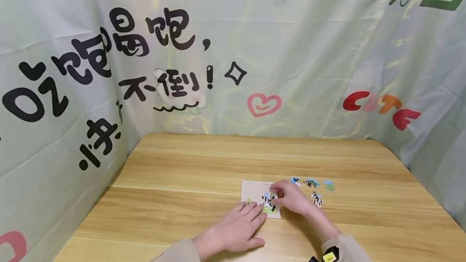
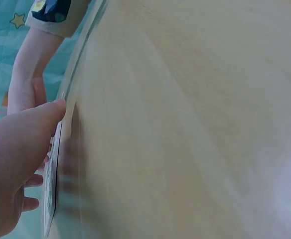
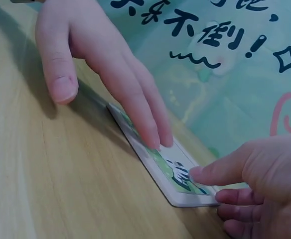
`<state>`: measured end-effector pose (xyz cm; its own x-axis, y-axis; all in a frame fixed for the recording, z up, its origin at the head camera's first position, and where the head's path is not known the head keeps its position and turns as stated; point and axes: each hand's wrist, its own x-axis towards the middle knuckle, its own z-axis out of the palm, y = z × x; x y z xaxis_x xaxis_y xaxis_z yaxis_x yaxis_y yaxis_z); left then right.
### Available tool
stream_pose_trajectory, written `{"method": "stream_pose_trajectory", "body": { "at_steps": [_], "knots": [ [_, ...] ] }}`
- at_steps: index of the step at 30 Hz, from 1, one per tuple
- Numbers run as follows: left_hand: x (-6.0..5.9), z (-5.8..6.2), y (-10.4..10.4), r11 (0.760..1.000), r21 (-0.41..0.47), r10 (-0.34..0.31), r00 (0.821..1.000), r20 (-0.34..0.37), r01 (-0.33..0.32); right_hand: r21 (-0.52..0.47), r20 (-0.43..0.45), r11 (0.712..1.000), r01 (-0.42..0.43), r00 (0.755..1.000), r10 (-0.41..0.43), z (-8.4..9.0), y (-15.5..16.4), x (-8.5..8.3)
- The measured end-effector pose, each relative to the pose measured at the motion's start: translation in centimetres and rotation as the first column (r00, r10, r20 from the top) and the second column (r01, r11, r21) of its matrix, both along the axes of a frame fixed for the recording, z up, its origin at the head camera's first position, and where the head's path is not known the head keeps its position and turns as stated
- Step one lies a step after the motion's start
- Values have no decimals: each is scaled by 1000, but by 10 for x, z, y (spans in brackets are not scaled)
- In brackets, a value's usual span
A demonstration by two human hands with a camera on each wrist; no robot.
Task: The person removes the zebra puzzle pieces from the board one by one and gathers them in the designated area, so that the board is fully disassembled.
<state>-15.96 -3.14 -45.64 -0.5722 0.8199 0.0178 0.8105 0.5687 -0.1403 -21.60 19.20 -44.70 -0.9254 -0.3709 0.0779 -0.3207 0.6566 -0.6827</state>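
A small pale puzzle board point(image 1: 251, 190) lies on the wooden table point(image 1: 182, 181), with a zebra piece point(image 1: 268, 202) set in its lower right part. My left hand point(image 1: 240, 225) lies flat, its straight fingertips point(image 3: 153, 137) resting on the board's point(image 3: 190, 198) near-left edge. My right hand point(image 1: 291, 197) reaches in from the right; its fingertip point(image 3: 198, 173) presses on the zebra piece point(image 3: 179, 173), the other fingers curled beneath. Several loose puzzle pieces point(image 1: 313, 187) lie on the table just right of the board. In the left wrist view the left hand point(image 2: 16, 159) and board edge point(image 2: 51, 199) show blurred.
A green printed cloth backdrop point(image 1: 233, 51) with black characters, a pink heart and the word CUTE walls the table on three sides. The table's left edge point(image 1: 91, 213) runs beside the cloth. A black and yellow wrist device point(image 1: 327, 256) sits on my right forearm.
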Motion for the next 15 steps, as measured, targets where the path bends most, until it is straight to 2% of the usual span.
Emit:
{"method": "stream_pose_trajectory", "body": {
  "at_steps": [7, 15],
  "knots": [
    [-1, 0, 4, 999, -22, -23, 1000, -2, 23, 65, -11, 998, -5, 1000, 6, -1, -1, 0],
    [-3, -1, 6, 999, -13, -32, 999, -21, 31, 74, 11, 997, 18, 1000, -19, 0, -1, 2]
  ]
}}
